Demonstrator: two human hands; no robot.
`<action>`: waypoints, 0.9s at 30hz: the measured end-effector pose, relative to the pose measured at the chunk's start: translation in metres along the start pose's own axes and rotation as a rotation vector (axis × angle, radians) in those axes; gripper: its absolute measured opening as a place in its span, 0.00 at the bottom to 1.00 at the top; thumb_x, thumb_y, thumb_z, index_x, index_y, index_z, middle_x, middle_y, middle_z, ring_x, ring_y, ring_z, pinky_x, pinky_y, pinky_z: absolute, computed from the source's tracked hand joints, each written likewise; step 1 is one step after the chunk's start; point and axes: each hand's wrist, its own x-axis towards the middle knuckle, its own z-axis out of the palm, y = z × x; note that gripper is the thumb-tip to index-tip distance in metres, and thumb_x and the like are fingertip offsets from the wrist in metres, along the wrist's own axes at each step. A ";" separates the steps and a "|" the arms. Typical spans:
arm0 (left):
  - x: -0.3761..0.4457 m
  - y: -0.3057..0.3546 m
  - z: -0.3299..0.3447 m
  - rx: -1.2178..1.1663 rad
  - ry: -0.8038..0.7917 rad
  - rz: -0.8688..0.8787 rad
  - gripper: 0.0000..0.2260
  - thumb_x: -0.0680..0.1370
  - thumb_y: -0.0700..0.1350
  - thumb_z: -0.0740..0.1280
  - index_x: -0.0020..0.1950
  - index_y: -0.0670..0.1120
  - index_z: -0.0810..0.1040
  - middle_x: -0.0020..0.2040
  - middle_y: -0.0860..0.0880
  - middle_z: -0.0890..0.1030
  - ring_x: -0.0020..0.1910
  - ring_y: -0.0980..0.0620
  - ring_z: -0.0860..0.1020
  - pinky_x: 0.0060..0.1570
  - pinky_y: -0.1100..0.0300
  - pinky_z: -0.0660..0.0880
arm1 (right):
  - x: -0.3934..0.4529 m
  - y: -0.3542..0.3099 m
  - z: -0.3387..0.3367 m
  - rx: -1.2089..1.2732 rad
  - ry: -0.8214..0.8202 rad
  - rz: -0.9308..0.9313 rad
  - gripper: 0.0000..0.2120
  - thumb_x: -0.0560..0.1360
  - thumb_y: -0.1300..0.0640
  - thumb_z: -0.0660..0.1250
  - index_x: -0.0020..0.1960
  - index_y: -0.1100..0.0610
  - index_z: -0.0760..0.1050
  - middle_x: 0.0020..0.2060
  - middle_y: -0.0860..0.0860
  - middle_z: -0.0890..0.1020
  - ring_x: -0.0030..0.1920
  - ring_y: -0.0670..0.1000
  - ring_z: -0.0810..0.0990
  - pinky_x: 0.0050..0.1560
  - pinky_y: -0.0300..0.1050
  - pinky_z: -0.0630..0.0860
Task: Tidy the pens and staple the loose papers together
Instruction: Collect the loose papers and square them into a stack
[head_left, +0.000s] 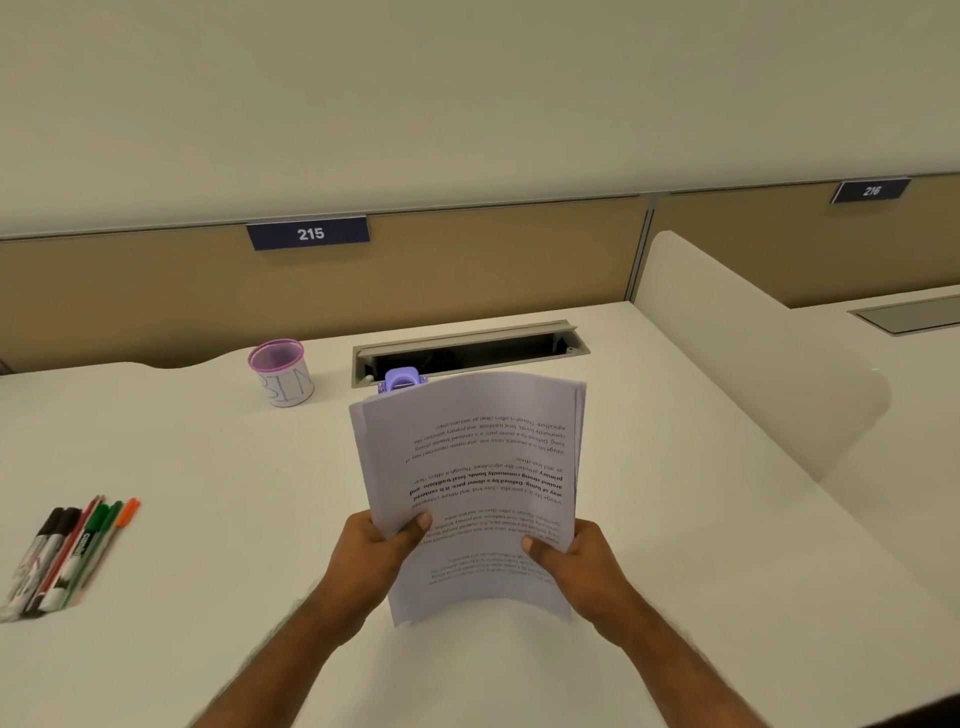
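Hands (475, 553) grip curved printed paper stack (467, 467).

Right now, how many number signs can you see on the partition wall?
2. The sign reading 215 hangs on the partition behind the pink pen cup; the second sign, apparently 216, hangs farther right above the neighbouring desk. Others may lie outside the view.

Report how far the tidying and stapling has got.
Done: nothing visibly finished. In hand: left hand and right hand both grip the paper stack. Left: the pens lie loose on the desk, pen cup empty; stapler untouched.
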 end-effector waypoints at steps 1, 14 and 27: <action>0.001 0.000 0.001 0.005 -0.001 0.000 0.08 0.78 0.43 0.70 0.56 0.47 0.83 0.51 0.51 0.87 0.49 0.50 0.85 0.43 0.60 0.82 | 0.001 0.000 0.000 -0.002 -0.003 0.000 0.10 0.76 0.60 0.69 0.49 0.45 0.81 0.45 0.43 0.87 0.47 0.46 0.85 0.47 0.41 0.82; 0.015 0.017 -0.006 0.048 -0.049 -0.035 0.09 0.78 0.44 0.70 0.57 0.45 0.83 0.51 0.49 0.87 0.49 0.47 0.86 0.50 0.51 0.82 | 0.012 -0.016 -0.009 0.204 -0.024 0.047 0.12 0.74 0.59 0.71 0.57 0.57 0.81 0.50 0.55 0.86 0.50 0.57 0.85 0.52 0.57 0.82; 0.025 0.032 -0.015 -0.126 -0.265 -0.153 0.22 0.72 0.46 0.73 0.63 0.40 0.80 0.59 0.40 0.83 0.58 0.39 0.82 0.63 0.41 0.75 | 0.019 -0.032 -0.012 0.323 -0.009 0.071 0.11 0.76 0.57 0.68 0.56 0.60 0.81 0.50 0.58 0.86 0.51 0.61 0.85 0.54 0.60 0.80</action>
